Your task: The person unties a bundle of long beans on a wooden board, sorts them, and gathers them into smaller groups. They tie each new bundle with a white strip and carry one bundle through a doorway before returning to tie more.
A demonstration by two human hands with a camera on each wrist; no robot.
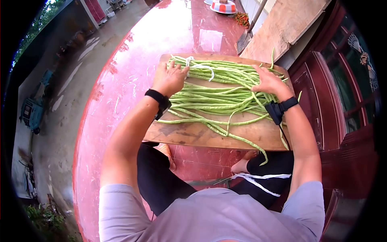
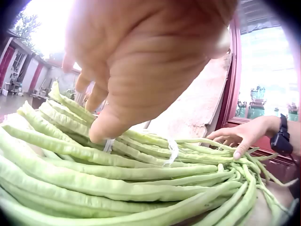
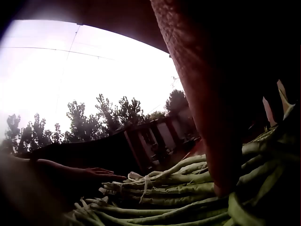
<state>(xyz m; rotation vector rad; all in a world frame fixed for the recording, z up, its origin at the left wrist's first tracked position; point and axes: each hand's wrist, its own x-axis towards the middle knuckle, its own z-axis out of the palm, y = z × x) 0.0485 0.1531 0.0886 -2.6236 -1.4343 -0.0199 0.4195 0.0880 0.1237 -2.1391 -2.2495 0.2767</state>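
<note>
On a wooden board (image 1: pixel 181 135), a bundle of long green beans (image 1: pixel 229 72) lies along the far side, tied near its left end with a white strip (image 1: pixel 188 60). A looser heap of long beans (image 1: pixel 213 99) lies on the near side. My left hand (image 1: pixel 171 77) is over the tied bundle's left end, fingers extended and thumb by the white strip. My right hand (image 1: pixel 271 84) spreads over the right ends of the beans, thumb apart from the fingers. In the left wrist view, the right thumb rests at the thin bean ends (image 2: pixel 244 162).
The board stands on a glossy red surface (image 1: pixel 109 133). White strips (image 1: pixel 262 177) lie across the person's right leg. Beyond the board are a shovel (image 1: pixel 246 38), small red items (image 1: pixel 242 19) and a red-and-white bowl (image 1: pixel 223 7). A dark red door (image 1: pixel 322 97) stands at the right.
</note>
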